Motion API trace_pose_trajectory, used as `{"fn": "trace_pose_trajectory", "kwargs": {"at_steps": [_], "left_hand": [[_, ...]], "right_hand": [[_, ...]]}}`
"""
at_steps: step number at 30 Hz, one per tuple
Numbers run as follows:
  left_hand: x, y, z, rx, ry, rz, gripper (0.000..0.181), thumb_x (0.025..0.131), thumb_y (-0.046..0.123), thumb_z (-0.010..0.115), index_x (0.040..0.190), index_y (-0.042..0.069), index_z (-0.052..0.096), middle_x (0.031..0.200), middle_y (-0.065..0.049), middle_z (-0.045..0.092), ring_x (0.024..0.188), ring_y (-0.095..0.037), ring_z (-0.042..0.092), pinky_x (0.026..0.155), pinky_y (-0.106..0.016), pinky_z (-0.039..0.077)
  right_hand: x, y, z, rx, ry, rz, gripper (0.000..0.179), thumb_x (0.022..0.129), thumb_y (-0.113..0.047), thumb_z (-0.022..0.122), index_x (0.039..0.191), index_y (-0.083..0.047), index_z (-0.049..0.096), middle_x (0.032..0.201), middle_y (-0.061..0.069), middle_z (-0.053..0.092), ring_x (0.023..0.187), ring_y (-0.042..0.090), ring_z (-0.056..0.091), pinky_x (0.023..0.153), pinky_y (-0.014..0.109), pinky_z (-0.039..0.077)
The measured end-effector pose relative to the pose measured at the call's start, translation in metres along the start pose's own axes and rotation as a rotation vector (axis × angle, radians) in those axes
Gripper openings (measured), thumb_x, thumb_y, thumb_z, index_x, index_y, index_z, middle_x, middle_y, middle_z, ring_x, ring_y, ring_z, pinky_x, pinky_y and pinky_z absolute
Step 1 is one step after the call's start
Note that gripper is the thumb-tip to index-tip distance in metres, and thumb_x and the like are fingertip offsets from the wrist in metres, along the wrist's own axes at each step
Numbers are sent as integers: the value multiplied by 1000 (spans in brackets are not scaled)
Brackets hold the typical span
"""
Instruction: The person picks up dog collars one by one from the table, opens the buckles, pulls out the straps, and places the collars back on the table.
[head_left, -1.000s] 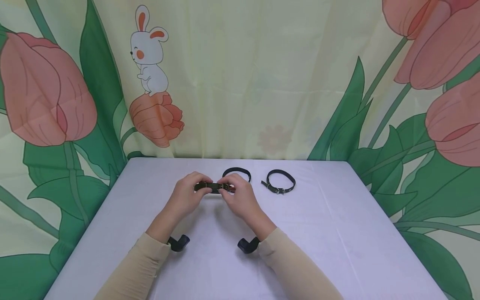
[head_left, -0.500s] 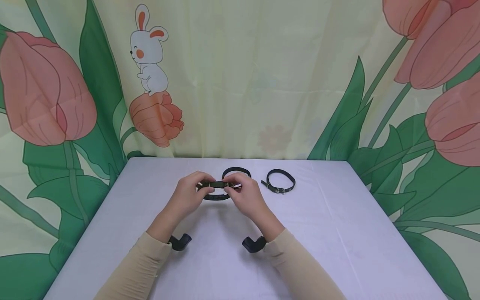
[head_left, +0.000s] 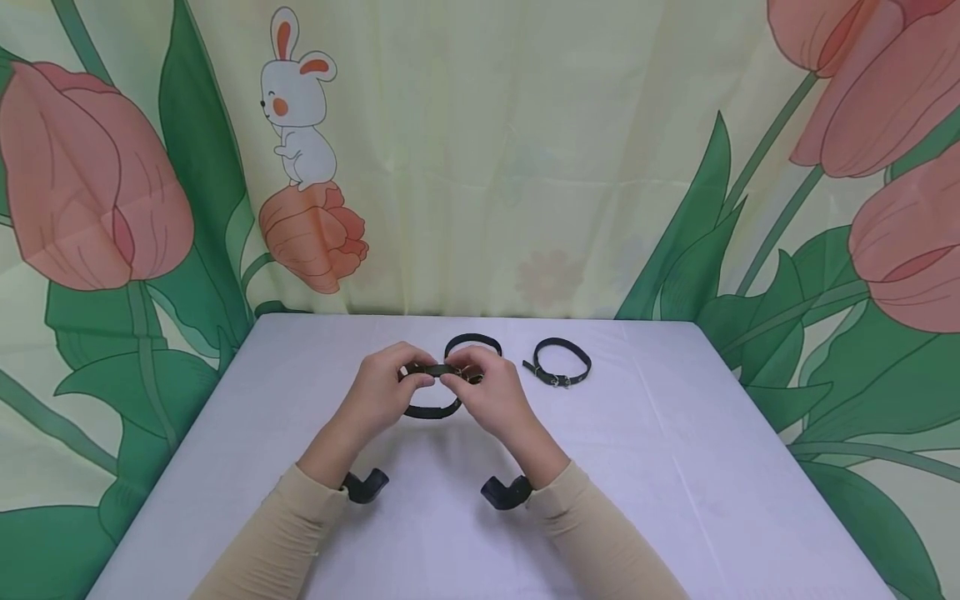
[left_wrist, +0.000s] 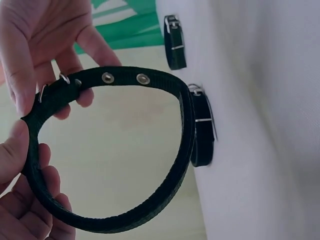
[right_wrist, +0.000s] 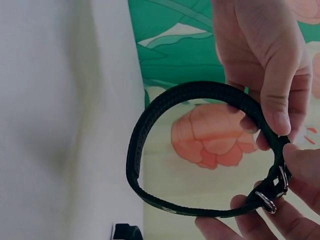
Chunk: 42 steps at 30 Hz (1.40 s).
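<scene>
Both hands hold a black collar with metal eyelets, raised over the table, its closed loop [head_left: 432,412] hanging below the fingers. My left hand [head_left: 381,387] pinches the strap between thumb and fingertips, just beside the buckle. At the buckle end, my right hand [head_left: 487,385] grips the band with its thumb in front and fingers behind. The right wrist view shows the silver buckle [right_wrist: 283,178] and a D-ring [right_wrist: 266,202] by the right fingers. Eyelets [left_wrist: 143,79] dot the band in the left wrist view. Right fingers partly cover the buckle in the head view.
A second black collar [head_left: 472,338] lies behind the right hand, partly hidden by it. Farther right, a third collar [head_left: 562,342] rests with its buckle facing front. The white-covered table [head_left: 675,467] ends at a printed curtain [head_left: 480,167]. Black wrist mounts [head_left: 506,492] jut inward below both hands.
The collar's loop has swung downward and shows more open below the hands. The right hand has shifted slightly right, and the left a little right too. Both keep their grip.
</scene>
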<state>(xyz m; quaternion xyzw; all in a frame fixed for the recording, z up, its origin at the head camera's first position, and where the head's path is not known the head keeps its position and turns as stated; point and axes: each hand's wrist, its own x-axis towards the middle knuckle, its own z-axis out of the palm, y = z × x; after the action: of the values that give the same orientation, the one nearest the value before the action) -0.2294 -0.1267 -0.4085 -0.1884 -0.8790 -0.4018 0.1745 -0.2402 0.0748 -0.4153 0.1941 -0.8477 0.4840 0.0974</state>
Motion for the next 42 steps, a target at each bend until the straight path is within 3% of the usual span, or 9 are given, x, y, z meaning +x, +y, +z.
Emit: {"fn": "trace_pose_trajectory", "kwargs": {"at_steps": [7, 15, 28, 42], "left_hand": [[-1, 1, 1, -1, -4, -17, 20, 91, 5, 85, 108, 13, 80, 101, 0, 77, 90, -13, 68, 73, -27, 55], [-1, 0, -1, -64, -7, -57, 19, 90, 4, 85, 106, 13, 79, 94, 0, 75, 85, -15, 62, 70, -26, 51], [-3, 0, -5, -79, -10, -113, 17, 92, 7, 85, 106, 15, 79, 93, 1, 73, 82, -18, 60, 68, -29, 51], [-4, 3, -4, -90, 15, -145, 18, 92, 6, 84, 108, 12, 78, 93, -1, 73, 81, -21, 59, 67, -30, 51]], "right_hand": [[-1, -3, 2, -12, 22, -25, 16, 96, -12, 82, 111, -15, 79, 109, 2, 77, 99, 20, 76, 82, 36, 63], [-1, -5, 3, 16, 33, -34, 12, 100, -11, 77, 111, -13, 76, 108, 4, 77, 97, 21, 76, 84, 38, 64], [-4, -7, 6, 92, 28, 10, 10, 105, -10, 68, 115, -13, 68, 108, 9, 75, 91, 19, 73, 74, 35, 65], [-3, -7, 4, 162, 13, 68, 13, 109, -11, 61, 122, -13, 63, 118, 9, 72, 99, 22, 74, 78, 41, 67]]}}
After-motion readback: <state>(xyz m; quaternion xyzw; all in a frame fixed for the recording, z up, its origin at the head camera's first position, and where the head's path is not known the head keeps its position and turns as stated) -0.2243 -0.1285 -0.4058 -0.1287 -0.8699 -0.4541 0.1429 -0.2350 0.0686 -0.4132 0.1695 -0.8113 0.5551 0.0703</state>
